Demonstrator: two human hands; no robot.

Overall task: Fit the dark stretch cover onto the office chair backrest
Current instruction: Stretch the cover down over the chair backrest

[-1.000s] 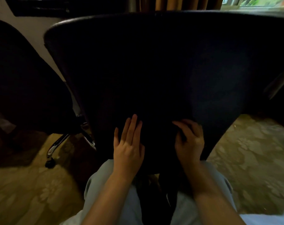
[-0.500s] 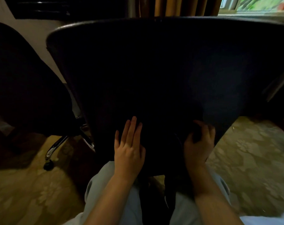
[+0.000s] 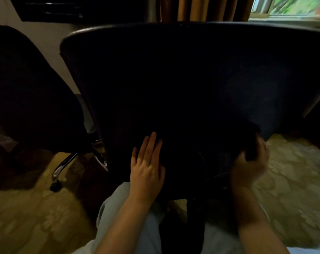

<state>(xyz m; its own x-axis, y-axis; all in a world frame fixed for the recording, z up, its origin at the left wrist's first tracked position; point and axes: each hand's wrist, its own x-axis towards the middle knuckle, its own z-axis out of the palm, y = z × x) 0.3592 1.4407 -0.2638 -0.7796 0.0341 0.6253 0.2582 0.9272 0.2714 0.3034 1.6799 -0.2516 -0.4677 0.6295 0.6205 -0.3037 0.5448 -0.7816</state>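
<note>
The office chair backrest (image 3: 192, 79) fills the middle of the view, wrapped in the dark stretch cover (image 3: 219, 110). My left hand (image 3: 146, 165) lies flat with straight fingers against the lower part of the covered back. My right hand (image 3: 250, 162) curls round the cover's bottom hem at the lower right edge of the backrest. The room is dim, so folds in the fabric are hard to make out.
A second dark office chair (image 3: 27, 92) stands at the left, its chrome leg and caster (image 3: 58, 178) on the patterned carpet (image 3: 292, 180). Curtains (image 3: 201, 8) and a window (image 3: 292, 6) lie beyond. My knees in light trousers (image 3: 119, 217) sit below.
My right hand has slid right along the bottom hem, from near the centre to the lower right edge, still gripping fabric. My left hand has stayed flat in place.
</note>
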